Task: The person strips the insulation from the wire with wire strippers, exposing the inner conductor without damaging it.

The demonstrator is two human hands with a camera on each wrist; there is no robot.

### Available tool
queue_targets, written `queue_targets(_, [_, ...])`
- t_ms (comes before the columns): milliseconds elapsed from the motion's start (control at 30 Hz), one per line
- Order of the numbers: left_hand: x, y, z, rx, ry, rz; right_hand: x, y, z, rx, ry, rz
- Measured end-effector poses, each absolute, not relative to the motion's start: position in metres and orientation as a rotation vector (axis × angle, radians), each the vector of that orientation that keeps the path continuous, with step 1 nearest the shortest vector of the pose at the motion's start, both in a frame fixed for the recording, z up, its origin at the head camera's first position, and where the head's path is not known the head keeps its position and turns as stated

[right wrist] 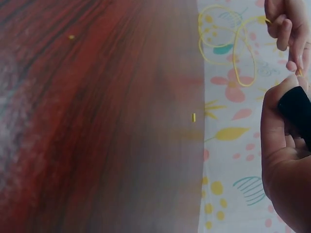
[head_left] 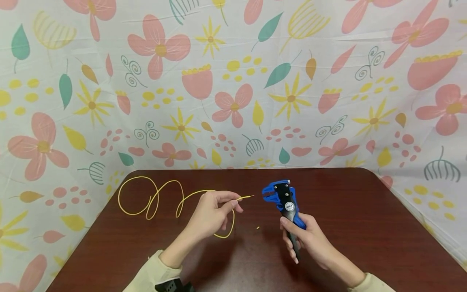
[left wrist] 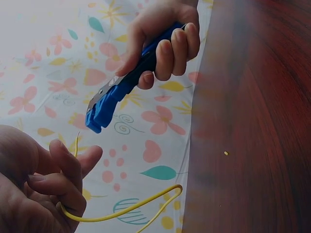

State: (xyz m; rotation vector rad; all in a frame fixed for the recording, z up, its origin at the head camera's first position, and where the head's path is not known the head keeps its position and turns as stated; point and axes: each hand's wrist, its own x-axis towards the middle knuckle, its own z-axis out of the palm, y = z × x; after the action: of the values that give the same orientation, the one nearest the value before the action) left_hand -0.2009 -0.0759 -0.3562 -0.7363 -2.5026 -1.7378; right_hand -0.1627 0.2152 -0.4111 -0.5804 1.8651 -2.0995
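My left hand (head_left: pixel 213 211) pinches a thin yellow wire (head_left: pixel 182 198) between thumb and fingers, close to one end. That end points right, and a short bare tip shows past the yellow covering. Loose loops of the wire trail off to the left. In my right hand (head_left: pixel 311 239) is a blue and black wire stripper (head_left: pixel 282 196), gripped by its handles with the head up and to the left. A small gap lies between the wire tip and the stripper's jaws, which look parted. The left wrist view shows the stripper (left wrist: pixel 116 94) above the wire end (left wrist: pixel 77 144).
A tiny yellow scrap (head_left: pixel 258 227) lies on the dark brown table (head_left: pixel 339 198) between the hands. The right wrist view shows two such bits, one a short yellow piece (right wrist: pixel 194 117). A flower-patterned cloth (head_left: pixel 233 73) hangs behind the table and along its sides.
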Motion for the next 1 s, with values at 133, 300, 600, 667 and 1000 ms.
queue_targets(133, [-0.2011,-0.0764,-0.3562,-0.738,-2.496,-1.747,-0.1631,0.2167,-0.4114,-0.578,1.89,-2.084])
queue_targets(300, [-0.2015,-0.077,-0.3567,-0.74,-2.492,-1.745,-0.1634,0.2178,-0.4123,-0.542,1.939,-2.06])
queue_targets(600, [-0.2017,-0.0768,-0.3567,-0.738,-2.502,-1.76,-0.1632,0.2195,-0.4129,-0.515,1.948,-2.024])
queue_targets(667, [-0.2017,-0.0772,-0.3568,-0.725,-2.516,-1.745,-0.1634,0.2193,-0.4129,-0.511,1.945,-2.025])
queue_targets(1000, [-0.2021,-0.0779,-0.3566,-0.719,-2.533,-1.714,-0.1642,0.2186,-0.4146,-0.54,1.864,-2.041])
